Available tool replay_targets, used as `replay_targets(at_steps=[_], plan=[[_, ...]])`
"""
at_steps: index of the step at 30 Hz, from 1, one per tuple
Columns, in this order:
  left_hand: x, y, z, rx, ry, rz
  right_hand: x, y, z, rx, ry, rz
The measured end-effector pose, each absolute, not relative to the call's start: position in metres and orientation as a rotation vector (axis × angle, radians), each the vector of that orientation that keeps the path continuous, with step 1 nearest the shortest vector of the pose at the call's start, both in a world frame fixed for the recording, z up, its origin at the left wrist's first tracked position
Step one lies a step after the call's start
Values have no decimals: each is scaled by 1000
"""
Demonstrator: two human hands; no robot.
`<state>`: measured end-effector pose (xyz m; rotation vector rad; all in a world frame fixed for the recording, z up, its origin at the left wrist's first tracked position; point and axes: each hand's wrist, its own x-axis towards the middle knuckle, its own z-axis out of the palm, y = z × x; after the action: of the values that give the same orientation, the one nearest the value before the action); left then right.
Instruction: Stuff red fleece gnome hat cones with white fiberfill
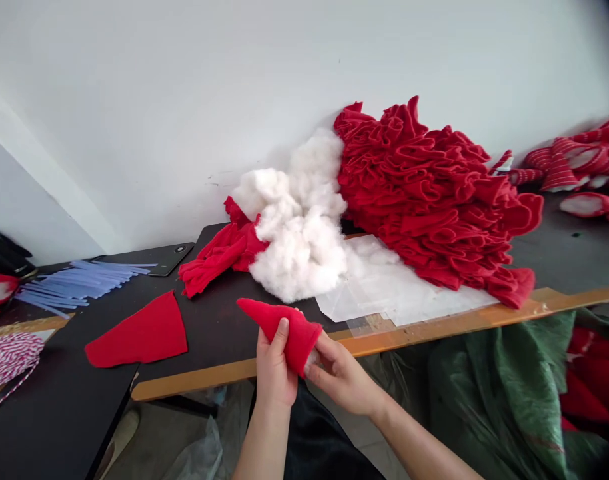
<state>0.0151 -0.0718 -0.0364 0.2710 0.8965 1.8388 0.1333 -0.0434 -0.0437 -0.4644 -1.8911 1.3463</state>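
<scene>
Over the front edge of the table, a red fabric cone (279, 321) lies on its side, its point toward the left and its open end toward the right. My left hand (277, 367) is closed around it, thumb on top. At the open end, my right hand (337, 370) has its fingers curled at the rim, with a bit of white stuffing (312, 360) showing between them; some fingertips are hidden by the cone. Just beyond sits a fluffy heap of white fibre stuffing (304, 247). A flat red cone piece (142, 333) lies on the table to the left.
A tall pile of red fabric pieces (424, 200) leans against the wall, partly on a white plastic sheet (359, 300). Blue strips (79, 283) and red-white twine (9, 360) lie left. Striped red items (559, 163) are far right; a green sack (504, 387) stands below the wooden table edge (379, 342).
</scene>
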Motion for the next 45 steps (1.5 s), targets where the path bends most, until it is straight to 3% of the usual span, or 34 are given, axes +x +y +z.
replay_targets(at_steps=[8, 11, 15, 20, 24, 31, 36, 45], plan=[[17, -78, -32, 332, 748, 1757, 120, -40, -56, -603, -1270, 1670], [16, -75, -31, 345, 796, 1810, 118, -38, -59, -739, -1133, 1460], [16, -67, -33, 148, 854, 1852, 124, -43, -64, -788, -1338, 921], [21, -71, -36, 139, 779, 1860, 127, -46, -61, -559, -1830, 793], [31, -77, -38, 264, 763, 1811, 121, -39, -59, -540, -1903, 479], [31, -74, -36, 167, 790, 1871, 126, -37, -61, -792, -1579, 542], [31, -72, -40, 145, 811, 1859, 133, -42, -61, -470, -1965, 301], [35, -77, -45, 373, 850, 1800, 127, -28, -63, -528, -2224, 122]])
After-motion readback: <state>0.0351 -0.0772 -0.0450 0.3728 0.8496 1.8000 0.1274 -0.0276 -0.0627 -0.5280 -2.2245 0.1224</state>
